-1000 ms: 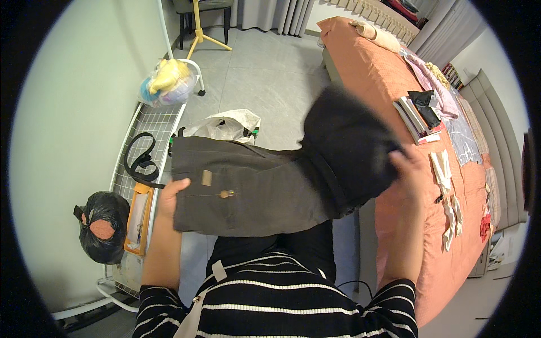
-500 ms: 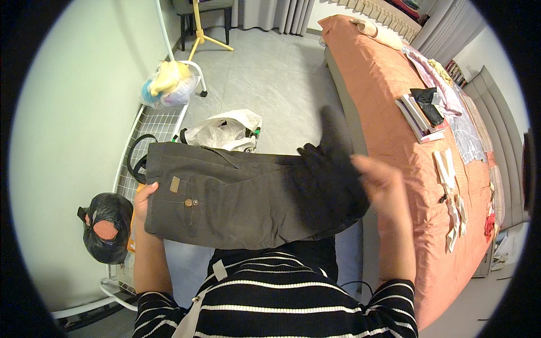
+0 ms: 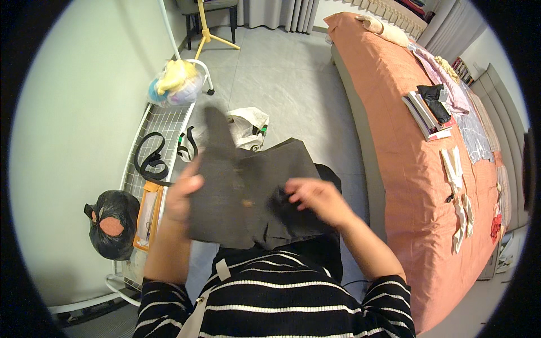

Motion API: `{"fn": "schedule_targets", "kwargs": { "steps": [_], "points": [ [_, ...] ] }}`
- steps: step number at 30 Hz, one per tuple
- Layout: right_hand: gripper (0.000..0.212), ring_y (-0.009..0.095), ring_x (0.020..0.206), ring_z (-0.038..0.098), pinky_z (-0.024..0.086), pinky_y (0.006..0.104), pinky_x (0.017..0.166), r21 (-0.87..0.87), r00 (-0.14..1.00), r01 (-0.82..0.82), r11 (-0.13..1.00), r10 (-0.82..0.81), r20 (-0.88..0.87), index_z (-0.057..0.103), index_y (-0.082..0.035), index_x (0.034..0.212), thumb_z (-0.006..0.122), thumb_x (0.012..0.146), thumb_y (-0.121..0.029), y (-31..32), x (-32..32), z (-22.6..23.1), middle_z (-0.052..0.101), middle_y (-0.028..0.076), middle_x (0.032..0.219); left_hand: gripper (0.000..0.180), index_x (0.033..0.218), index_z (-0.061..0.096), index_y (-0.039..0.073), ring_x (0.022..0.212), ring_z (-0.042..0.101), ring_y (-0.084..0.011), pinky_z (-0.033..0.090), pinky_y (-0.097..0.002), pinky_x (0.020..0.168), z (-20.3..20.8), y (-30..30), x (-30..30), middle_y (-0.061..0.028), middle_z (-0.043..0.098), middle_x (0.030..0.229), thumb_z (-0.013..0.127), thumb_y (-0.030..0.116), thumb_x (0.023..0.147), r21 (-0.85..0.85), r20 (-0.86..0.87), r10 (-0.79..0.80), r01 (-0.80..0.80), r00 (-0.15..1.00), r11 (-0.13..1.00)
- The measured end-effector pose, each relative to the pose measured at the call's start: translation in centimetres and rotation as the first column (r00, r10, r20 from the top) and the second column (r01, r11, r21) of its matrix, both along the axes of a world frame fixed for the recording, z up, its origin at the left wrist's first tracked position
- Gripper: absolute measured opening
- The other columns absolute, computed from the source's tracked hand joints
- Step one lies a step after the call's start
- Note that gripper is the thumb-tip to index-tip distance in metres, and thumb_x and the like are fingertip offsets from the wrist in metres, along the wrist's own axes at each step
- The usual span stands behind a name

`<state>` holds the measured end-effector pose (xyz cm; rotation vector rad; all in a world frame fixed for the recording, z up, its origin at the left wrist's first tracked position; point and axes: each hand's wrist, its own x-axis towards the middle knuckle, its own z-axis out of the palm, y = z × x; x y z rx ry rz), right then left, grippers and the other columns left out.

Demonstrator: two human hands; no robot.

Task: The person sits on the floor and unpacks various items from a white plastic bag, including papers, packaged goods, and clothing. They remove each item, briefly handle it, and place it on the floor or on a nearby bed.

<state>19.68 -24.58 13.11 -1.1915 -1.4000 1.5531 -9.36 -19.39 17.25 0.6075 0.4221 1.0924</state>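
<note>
A pair of dark grey trousers (image 3: 225,217) hangs folded in front of my striped top, with a blurred flap of the cloth sticking up at the far left. My left hand (image 3: 183,194) grips the left edge, its thumb in front and its other fingers mostly hidden. On the right half, my right hand (image 3: 321,200) is closed with curled fingers on a bunched, darker part of the trousers. Motion blurs that bunch, so its exact shape cannot be made out. A brass-coloured button (image 3: 247,203) shows faintly on the middle of the cloth.
At left, a white wire rack (image 3: 169,121) holds a coiled black belt (image 3: 151,163), an orange-edged package (image 3: 147,217), a black plastic bag (image 3: 112,225) and a bag of coloured things (image 3: 176,83). A white bag (image 3: 248,121) lies on the floor. The bed (image 3: 394,186) stands right.
The trousers have gone from stretched out sideways to folded shorter. My right hand has come left from the bed side with the leg end. My left hand has moved right and slightly up.
</note>
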Motion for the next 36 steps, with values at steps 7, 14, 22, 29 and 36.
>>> {"fn": "schedule_targets", "kwargs": {
  "steps": [7, 14, 22, 29, 36],
  "points": [
    [0.061, 0.024, 0.105, 0.056, 0.045, 0.0367, 0.092, -0.266, 0.924, 0.289, 0.920, -0.341, -0.173, 0.045, 0.002, 0.127, 0.062, 0.088, -0.042, 1.9, 3.3, 0.5, 0.058, 0.015, 0.116, 0.095, 0.148, -0.004, 0.010, 0.069, 0.059, -0.0150, 0.051, -0.0268, 0.051, -4.6, -1.8, 11.4, -0.0109, 0.055, 0.100, 0.060, 0.043, 0.088, -0.119, -0.798, -0.411, 0.553, 0.441, 0.825],
    [0.094, 0.036, 0.118, 0.047, 0.038, 0.0413, 0.100, 0.430, 0.705, 0.211, 0.878, -0.441, 0.555, 0.029, 0.001, 0.140, 0.082, 0.065, -0.020, 0.8, 2.4, -0.7, 0.050, 0.025, 0.124, 0.071, 0.138, 0.039, 0.009, 0.125, 0.038, -0.0364, 0.034, -0.0507, 0.100, -3.4, 0.6, 7.7, -0.0167, 0.041, 0.136, 0.063, 0.046, 0.082, 0.803, -0.466, 0.855, 0.514, 0.228, 0.301],
    [0.095, 0.033, 0.119, 0.046, 0.037, 0.0391, 0.101, 0.303, 0.714, 0.236, 0.923, -0.376, 0.590, 0.025, -0.002, 0.143, 0.080, 0.068, -0.016, -0.1, 2.2, -2.2, 0.048, 0.024, 0.129, 0.092, 0.147, 0.021, 0.009, 0.140, 0.008, -0.0423, 0.015, -0.0603, 0.108, -8.2, 0.5, 5.1, -0.0212, 0.010, 0.152, 0.050, 0.068, 0.081, 0.569, -0.735, 0.675, 0.602, 0.067, 0.560],
    [0.066, 0.028, 0.107, 0.056, 0.045, 0.0372, 0.092, -0.434, 0.925, 0.359, 0.826, -0.378, 0.044, 0.041, 0.002, 0.129, 0.074, 0.072, -0.002, -1.8, -1.2, 0.6, 0.056, 0.016, 0.121, 0.107, 0.146, 0.012, 0.000, 0.137, 0.022, -0.0395, 0.023, -0.0462, 0.111, -12.0, -1.3, 3.0, -0.0280, 0.019, 0.147, 0.073, 0.049, 0.072, 0.425, -0.844, 0.358, 0.092, 0.399, 0.900],
    [0.052, 0.028, 0.101, 0.060, 0.049, 0.0389, 0.089, -0.485, 0.944, 0.291, 0.825, -0.328, 0.009, 0.047, 0.004, 0.122, 0.069, 0.075, 0.002, -1.0, -2.1, 1.2, 0.060, 0.016, 0.114, 0.100, 0.145, 0.016, 0.000, 0.131, 0.033, -0.0273, 0.028, -0.0373, 0.109, -10.7, -0.1, 2.8, -0.0206, 0.032, 0.142, 0.080, 0.018, 0.070, 0.121, -0.526, 0.138, -0.087, 0.839, 0.989]
  ]
}}
